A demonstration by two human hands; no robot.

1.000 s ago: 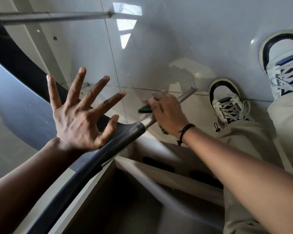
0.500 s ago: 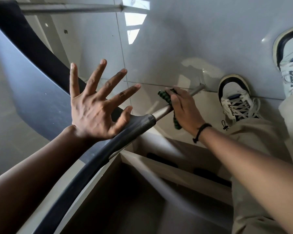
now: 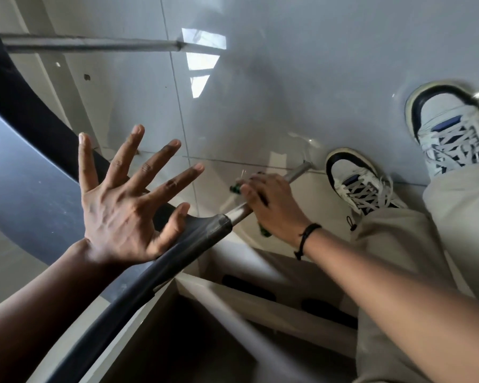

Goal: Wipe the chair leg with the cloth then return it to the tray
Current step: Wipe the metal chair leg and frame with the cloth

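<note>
A metal chair leg (image 3: 297,172) runs from the black seat edge (image 3: 199,233) down to the tiled floor. My right hand (image 3: 271,207) is wrapped around the middle of that leg, clutching a green and black cloth (image 3: 236,189) against it; only small bits of cloth show at either side of the fingers. My left hand (image 3: 125,200) rests its palm heel on the black chair seat (image 3: 31,194), fingers spread wide and holding nothing. A beige tray (image 3: 260,305) with slot handles sits on the floor below the hands.
Two white and navy sneakers (image 3: 357,183) and beige trouser legs (image 3: 398,261) stand right of the leg. A second metal chair leg (image 3: 89,45) crosses the top left. Glossy grey floor tiles (image 3: 288,78) fill the far area.
My right hand with the cloth has slid further down the leg toward the floor. My left hand stays spread on the seat.
</note>
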